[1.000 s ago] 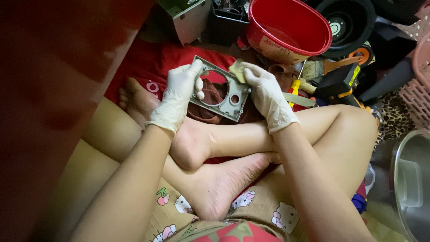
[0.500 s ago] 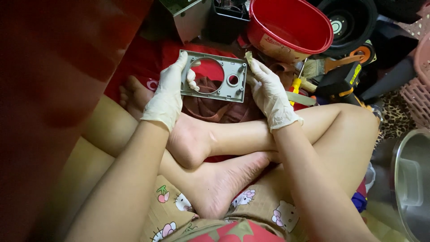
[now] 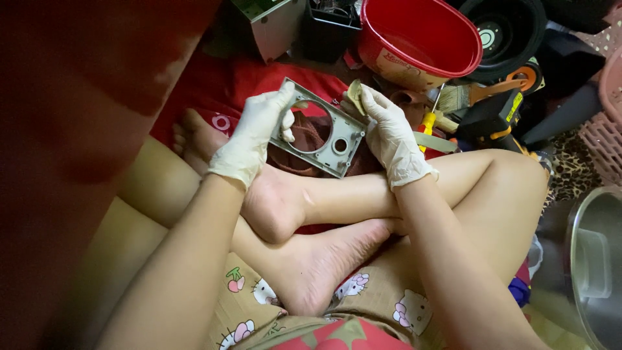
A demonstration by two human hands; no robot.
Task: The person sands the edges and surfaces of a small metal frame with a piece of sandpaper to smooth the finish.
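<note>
My left hand (image 3: 254, 133), in a white glove, grips the left edge of a grey rectangular metal frame (image 3: 340, 146) with a large round hole and a small one. The frame is tilted and held above my crossed legs. My right hand (image 3: 391, 133), also gloved, pinches a small yellowish piece of sandpaper or cloth (image 3: 354, 94) against the frame's upper right corner.
A red plastic bucket (image 3: 414, 42) stands just beyond the hands. To the right lie a brush (image 3: 463, 97), a yellow-handled screwdriver (image 3: 429, 122), a black and yellow tool (image 3: 495, 116) and a steel pot (image 3: 596, 259). A grey metal box (image 3: 272, 26) sits behind, on red cloth (image 3: 240, 84).
The frame has tilted back down on its right side and my right hand has shifted up along its upper right corner with the small pad.
</note>
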